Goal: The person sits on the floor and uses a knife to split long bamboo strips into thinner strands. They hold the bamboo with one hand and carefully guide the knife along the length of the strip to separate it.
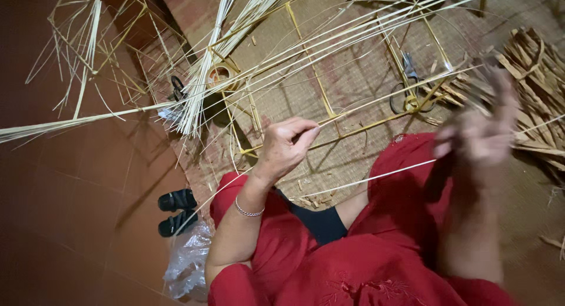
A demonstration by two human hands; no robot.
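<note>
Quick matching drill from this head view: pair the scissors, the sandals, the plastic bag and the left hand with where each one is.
Things:
1. scissors
2. black sandals
3. clear plastic bag
4. left hand

Places:
A. on the red tile floor, left of the knee
B. pinching a thin bamboo strip
C. on the woven mat, under the yellow frame
D. crumpled beside the red clothing, below the sandals

Pairs: 1-C, 2-A, 3-D, 4-B

Home floor workshop — bamboo strips (247, 23), woven mat (347, 76), scissors (406, 88).
</note>
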